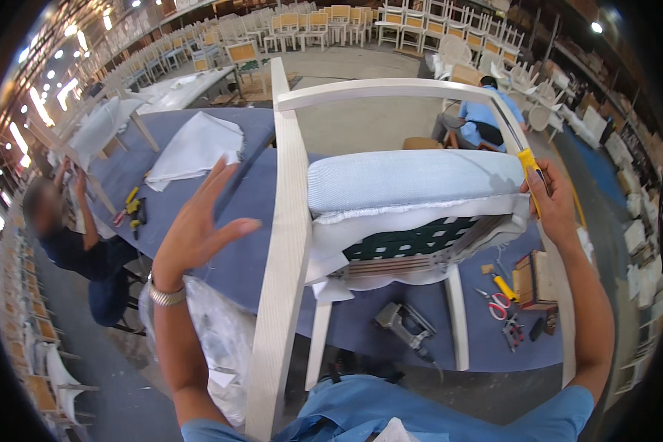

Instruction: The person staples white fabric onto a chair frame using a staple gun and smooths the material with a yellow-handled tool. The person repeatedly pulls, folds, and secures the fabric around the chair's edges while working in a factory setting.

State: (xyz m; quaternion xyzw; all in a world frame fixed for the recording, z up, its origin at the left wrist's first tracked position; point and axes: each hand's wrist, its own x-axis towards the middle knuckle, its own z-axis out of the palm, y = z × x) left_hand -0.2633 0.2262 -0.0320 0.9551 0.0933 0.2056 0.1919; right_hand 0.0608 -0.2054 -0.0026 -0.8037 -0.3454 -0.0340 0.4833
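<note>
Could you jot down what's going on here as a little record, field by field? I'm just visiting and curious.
Place: large workshop with rows of chairs at the back
Work surface: table covered in blue cloth
Main piece: pale wooden chair lying on its side, light blue seat cushion
Left hand: open, fingers spread, touching nothing
Right hand: gripping a yellow-handled tool at the seat edge
Nearby: staple gun, red-handled scissors
Others: a seated person at left, another beyond the chair

Blue-covered table [250, 199] bears chair [390, 191], stapler [404, 325], scissors [498, 303].
</note>
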